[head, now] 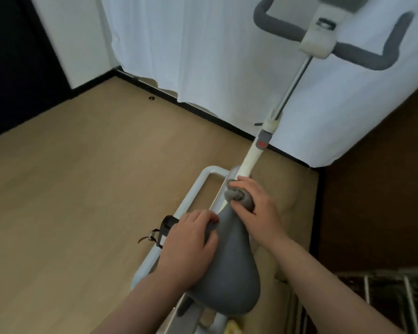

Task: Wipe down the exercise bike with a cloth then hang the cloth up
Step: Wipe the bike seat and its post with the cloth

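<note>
The white exercise bike's frame tube [251, 157] runs from the grey saddle [229, 268] up to grey handlebars [275, 22] at the top right. My right hand [256, 203] is closed around a bunched grey cloth [237, 196] pressed against the frame just ahead of the saddle nose. My left hand [191, 242] lies on the saddle's left side, fingers curled over its edge. A black pedal with a strap [164, 227] sticks out left of that hand.
A white curtain [203, 56] hangs behind the bike down to a dark baseboard. Light wood floor [70, 201] spreads to the left. A metal rack [384, 302] stands at the bottom right, beside a brown wall [384, 189].
</note>
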Motion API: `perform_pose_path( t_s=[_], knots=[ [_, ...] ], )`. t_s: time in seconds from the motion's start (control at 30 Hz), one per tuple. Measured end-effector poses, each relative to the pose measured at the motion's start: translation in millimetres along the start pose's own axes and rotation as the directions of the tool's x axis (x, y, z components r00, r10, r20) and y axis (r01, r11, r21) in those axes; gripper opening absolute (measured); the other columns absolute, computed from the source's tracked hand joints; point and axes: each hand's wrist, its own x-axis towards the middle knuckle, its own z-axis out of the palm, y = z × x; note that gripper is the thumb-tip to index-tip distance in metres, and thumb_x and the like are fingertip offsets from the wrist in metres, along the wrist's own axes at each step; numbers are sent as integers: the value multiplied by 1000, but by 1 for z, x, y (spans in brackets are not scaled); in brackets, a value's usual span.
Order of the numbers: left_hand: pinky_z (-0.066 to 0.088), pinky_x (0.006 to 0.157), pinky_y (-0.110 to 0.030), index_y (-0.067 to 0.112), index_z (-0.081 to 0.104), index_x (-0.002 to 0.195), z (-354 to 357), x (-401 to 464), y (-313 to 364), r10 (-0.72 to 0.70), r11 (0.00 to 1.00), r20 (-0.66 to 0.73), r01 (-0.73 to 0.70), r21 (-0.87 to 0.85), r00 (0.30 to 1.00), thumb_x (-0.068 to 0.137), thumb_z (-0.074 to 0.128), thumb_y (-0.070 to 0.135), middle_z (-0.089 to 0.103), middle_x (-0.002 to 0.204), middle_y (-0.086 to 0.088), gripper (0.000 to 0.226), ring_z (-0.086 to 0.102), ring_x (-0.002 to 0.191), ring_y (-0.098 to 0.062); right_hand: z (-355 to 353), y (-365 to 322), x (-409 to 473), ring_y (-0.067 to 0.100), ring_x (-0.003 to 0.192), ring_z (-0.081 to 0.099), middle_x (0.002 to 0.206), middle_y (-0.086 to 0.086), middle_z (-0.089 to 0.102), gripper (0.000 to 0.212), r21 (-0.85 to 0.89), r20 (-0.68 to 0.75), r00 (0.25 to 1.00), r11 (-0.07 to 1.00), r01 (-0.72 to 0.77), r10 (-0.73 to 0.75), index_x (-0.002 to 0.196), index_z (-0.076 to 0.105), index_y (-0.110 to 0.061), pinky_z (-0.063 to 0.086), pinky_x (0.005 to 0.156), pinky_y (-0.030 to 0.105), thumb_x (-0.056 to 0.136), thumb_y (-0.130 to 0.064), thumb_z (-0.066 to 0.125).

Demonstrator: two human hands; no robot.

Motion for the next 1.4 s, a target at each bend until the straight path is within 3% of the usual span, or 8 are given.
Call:
perform_pose_path(
  t_s=[0.17,0.3,0.53,0.7,0.9,1.1,1.2,1.4],
  knots=[
    [36,79,-21,32,57,113,3,-1,-6,-17,999,-11,16,-51,1000,92,52,27,56,107,19,23,49,99,-2,23,-19,-65,-5,137,31,142,-22,44,34,87,-101,986,989,-122,131,119,58,-38,33,113,30,91,-21,64],
    [43,77,-19,36,64,104,2,-4,-14,-125,944,35,129,-303,992,95,50,18,64,101,21,24,58,96,0,31,-47,-104,-11,132,34,136,-33,44,36,-4,-98,985,989,-145,144,119,59,-41,35,107,23,84,-33,59],
    [47,78,-19,33,65,102,-5,-11,-17,-226,776,88,234,-586,970,93,51,9,69,95,18,29,63,91,2,27,-37,-55,-1,140,26,143,-15,43,38,-110,39,998,993,-44,49,124,55,-34,25,117,41,89,-24,63],
    [48,81,-23,33,60,112,-5,-15,-21,-133,855,115,173,-489,984,95,50,16,64,105,18,26,59,97,1,33,-45,-55,1,137,31,147,-18,35,39,-19,-130,962,970,-243,238,127,51,-36,33,113,36,92,-22,62],
    [34,109,-41,27,56,126,-1,-37,-20,191,981,88,-186,-63,978,93,45,28,49,135,13,35,40,127,-7,56,-84,-134,-5,130,34,145,-25,33,51,-127,-278,904,921,-368,323,138,33,-44,38,109,28,93,-38,55],
    [29,113,-42,24,50,137,6,-28,-1,267,936,169,-297,187,949,92,26,41,44,146,7,53,33,136,-13,41,-70,-106,4,92,60,110,-17,59,40,122,-320,790,850,-512,522,126,33,-39,55,81,35,93,-50,52],
    [24,115,-37,26,46,139,9,-23,7,238,925,213,-288,247,948,98,37,34,38,150,7,43,27,140,-14,43,-65,-120,1,88,61,97,-22,59,25,315,-340,759,828,-465,555,106,39,-46,56,79,37,89,-50,57],
    [32,109,-43,24,52,134,22,-31,14,229,890,116,-256,377,967,89,22,39,47,144,3,56,37,136,-21,61,-56,-156,5,101,62,108,-26,59,33,648,-379,702,715,-264,603,109,46,-48,56,84,39,80,-51,61]
  ],
)
